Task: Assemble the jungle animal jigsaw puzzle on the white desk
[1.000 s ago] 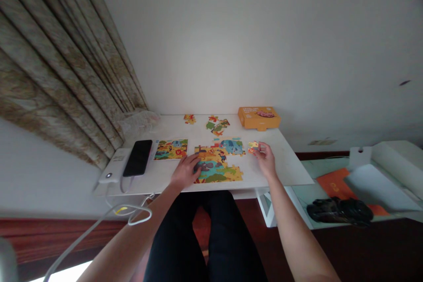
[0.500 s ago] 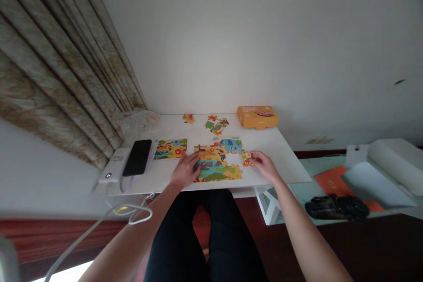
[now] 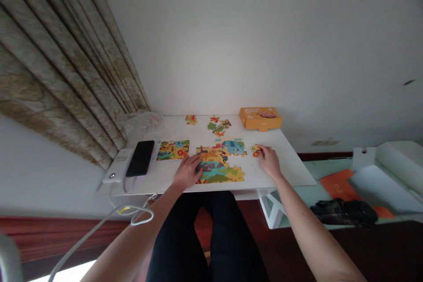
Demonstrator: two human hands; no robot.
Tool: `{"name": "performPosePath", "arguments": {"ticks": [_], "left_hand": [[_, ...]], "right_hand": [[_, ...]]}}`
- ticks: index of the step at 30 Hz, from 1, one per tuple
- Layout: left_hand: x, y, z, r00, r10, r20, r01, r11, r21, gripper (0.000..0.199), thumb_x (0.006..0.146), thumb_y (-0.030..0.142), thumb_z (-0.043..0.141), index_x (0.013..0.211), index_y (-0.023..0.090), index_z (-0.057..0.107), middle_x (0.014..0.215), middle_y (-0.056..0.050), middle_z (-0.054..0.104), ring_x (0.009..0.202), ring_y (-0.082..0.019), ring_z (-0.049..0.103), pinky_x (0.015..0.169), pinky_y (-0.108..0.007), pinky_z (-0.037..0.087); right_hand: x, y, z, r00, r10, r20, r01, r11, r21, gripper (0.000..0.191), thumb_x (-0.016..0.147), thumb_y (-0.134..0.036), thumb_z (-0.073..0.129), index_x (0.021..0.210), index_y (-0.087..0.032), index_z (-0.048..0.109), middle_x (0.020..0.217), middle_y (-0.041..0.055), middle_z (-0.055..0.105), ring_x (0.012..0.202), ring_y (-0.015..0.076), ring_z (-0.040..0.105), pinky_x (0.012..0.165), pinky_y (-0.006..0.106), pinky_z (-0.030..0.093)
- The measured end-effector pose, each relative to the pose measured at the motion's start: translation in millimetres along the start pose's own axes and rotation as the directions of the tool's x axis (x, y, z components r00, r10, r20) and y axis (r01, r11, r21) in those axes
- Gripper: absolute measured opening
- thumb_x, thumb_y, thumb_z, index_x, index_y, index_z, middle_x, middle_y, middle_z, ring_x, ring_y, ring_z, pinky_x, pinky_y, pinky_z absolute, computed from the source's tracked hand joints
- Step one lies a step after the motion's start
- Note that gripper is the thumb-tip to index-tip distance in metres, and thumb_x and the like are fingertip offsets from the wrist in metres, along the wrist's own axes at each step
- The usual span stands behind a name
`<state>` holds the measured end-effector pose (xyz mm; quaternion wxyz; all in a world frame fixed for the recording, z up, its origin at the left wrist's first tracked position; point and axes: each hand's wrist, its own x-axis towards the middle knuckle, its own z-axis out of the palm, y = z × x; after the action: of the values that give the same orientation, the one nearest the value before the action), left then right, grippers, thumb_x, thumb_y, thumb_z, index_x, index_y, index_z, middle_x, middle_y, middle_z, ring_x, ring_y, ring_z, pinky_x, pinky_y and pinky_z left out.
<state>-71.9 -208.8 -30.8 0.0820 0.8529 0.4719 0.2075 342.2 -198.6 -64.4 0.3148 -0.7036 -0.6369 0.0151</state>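
Beside the phone (image 3: 140, 158) and picture card (image 3: 172, 150) on the white table (image 3: 291, 172), the left hand (image 3: 187, 172), fingers spread apart, lies flat on the joined jigsaw pieces (image 3: 220, 169), steadying them well. Just right of them, the right hand (image 3: 270, 161) brings its fingers together on 1 small loose piece (image 3: 256, 150), keeping it low against the tabletop for good control.

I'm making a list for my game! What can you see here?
jigsaw puzzle: one, yellow, blue and green, part built, middle of table
loose puzzle pieces: a few, colourful, far side of table
picture card: one, colourful, left of puzzle
box: one, orange, far right of table
phone: one, black, left side of table
power bank: one, white, beside phone
curtain: one, beige, far left
left hand: one, resting on puzzle
right hand: one, pinching small puzzle piece, right of puzzle
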Motion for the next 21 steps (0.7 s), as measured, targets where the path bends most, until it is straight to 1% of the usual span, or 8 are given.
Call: {"name": "performPosePath", "arguments": {"ticks": [4,7,10,12,14,17,19,21], "left_hand": [[0,1,-2.2,1.0,-0.009,0.014,0.009,1.0,0.011,0.033,0.093,0.031,0.058,0.123,0.024,0.071,0.138,-0.012,0.067,0.131,-0.029,0.06,0.122,-0.057,0.033],[16,0,0.1,0.999,-0.023,-0.025,0.023,1.0,0.006,0.03,0.095,0.031,0.055,0.119,0.026,0.072,0.134,-0.01,0.069,0.128,-0.028,0.062,0.126,-0.057,0.027],[56,2,7.4,0.991,-0.083,-0.108,0.081,0.996,-0.02,0.031,0.096,0.026,0.051,0.12,0.025,0.07,0.135,-0.01,0.068,0.129,-0.027,0.061,0.125,-0.053,0.03],[92,6,14.1,0.976,-0.138,-0.169,0.131,0.99,-0.052,0.033,0.094,0.024,0.051,0.121,0.021,0.07,0.136,-0.012,0.067,0.128,-0.027,0.06,0.123,-0.049,0.035],[130,8,20.2,0.96,-0.198,-0.199,0.184,0.979,-0.088,0.035,0.092,0.021,0.05,0.122,0.018,0.069,0.135,-0.013,0.066,0.128,-0.027,0.059,0.119,-0.045,0.041],[178,4,24.7,0.921,-0.327,-0.214,0.31,0.945,-0.108,0.038,0.089,0.018,0.052,0.124,0.016,0.067,0.136,-0.015,0.064,0.13,-0.028,0.058,0.116,-0.042,0.042],[201,-5,24.2,0.882,-0.42,-0.215,0.41,0.907,-0.092,0.039,0.089,0.019,0.054,0.125,0.016,0.066,0.138,-0.016,0.062,0.132,-0.03,0.057,0.116,-0.044,0.041],[218,-17,22.6,0.842,-0.497,-0.208,0.496,0.866,-0.061,0.039,0.089,0.021,0.054,0.127,0.015,0.065,0.138,-0.018,0.062,0.132,-0.033,0.056,0.115,-0.045,0.041]], "right_hand": [[-3,-13,-4,0.999,-0.01,0.037,0.015,0.992,-0.128,0.041,0.097,-0.023,0.041,0.123,-0.018,0.071,0.112,0.0151,0.068,0.098,0.0293,0.058,0.093,0.044,0.047],[-4,-18,-7,0.999,0.004,0.049,0.003,0.99,-0.143,0.039,0.097,-0.021,0.041,0.122,-0.018,0.071,0.113,0.0155,0.067,0.099,0.0292,0.057,0.091,0.043,0.046],[-2,-21,-8,0.999,0.006,0.046,0.0,0.992,-0.13,0.037,0.1,-0.026,0.041,0.122,-0.017,0.07,0.114,0.016,0.068,0.101,0.0298,0.057,0.092,0.043,0.045],[-1,-23,-9,0.999,-0.005,0.04,0.01,0.993,-0.122,0.036,0.101,-0.033,0.044,0.121,-0.017,0.069,0.116,0.016,0.068,0.105,0.0305,0.057,0.093,0.044,0.045],[-1,-25,-9,0.999,-0.005,0.032,0.009,0.993,-0.12,0.037,0.099,-0.04,0.049,0.122,-0.017,0.068,0.122,0.0159,0.067,0.11,0.0312,0.057,0.095,0.044,0.045],[-3,-27,-8,0.999,0.018,0.029,-0.014,0.991,-0.131,0.04,0.098,-0.043,0.052,0.125,-0.017,0.066,0.131,0.0164,0.065,0.117,0.0321,0.056,0.097,0.044,0.045],[-3,-28,-8,0.999,0.027,0.033,-0.022,0.99,-0.14,0.041,0.098,-0.044,0.052,0.127,-0.017,0.065,0.135,0.0169,0.064,0.121,0.0328,0.055,0.098,0.045,0.045],[-4,-29,-8,0.999,0.03,0.037,-0.025,0.989,-0.143,0.041,0.098,-0.045,0.053,0.128,-0.019,0.064,0.136,0.017,0.063,0.123,0.0333,0.055,0.098,0.046,0.045]]}}
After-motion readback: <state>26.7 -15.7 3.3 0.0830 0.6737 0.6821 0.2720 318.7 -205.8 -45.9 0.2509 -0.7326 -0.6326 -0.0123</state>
